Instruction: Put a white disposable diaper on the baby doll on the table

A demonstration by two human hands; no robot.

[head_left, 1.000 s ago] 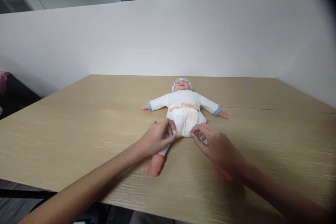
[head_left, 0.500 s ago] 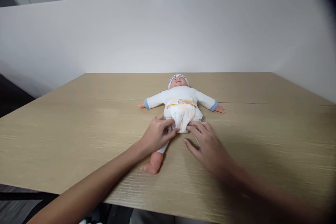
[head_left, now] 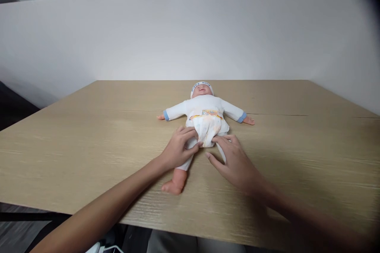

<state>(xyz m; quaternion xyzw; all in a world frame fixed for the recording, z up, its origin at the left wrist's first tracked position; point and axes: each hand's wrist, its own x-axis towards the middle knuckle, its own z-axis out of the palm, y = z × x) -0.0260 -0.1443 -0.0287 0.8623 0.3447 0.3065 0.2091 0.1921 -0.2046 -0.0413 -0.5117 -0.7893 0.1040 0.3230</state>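
Observation:
A baby doll (head_left: 204, 106) lies on its back on the wooden table (head_left: 89, 134), head away from me, arms spread. It wears a white top with blue cuffs, a white cap and a diaper (head_left: 208, 126). My left hand (head_left: 178, 150) is curled round the doll's thigh at the diaper's left edge, thumb pressed to the crotch. One bare foot (head_left: 172, 185) sticks out below that hand. My right hand (head_left: 234, 162) lies over the doll's other leg with fingers stretched and thumb apart, its fingertips touching the diaper's lower right edge. That leg is hidden under it.
A white partition (head_left: 190, 35) runs along the table's far side and right side. The table's near edge (head_left: 190, 229) is just below my forearms. Dark floor shows at the left, beyond the table corner.
My right hand went from a pinch at the diaper's lower edge to fingers stretched flat over the leg. My left hand stayed curled on the thigh. The view dipped slightly.

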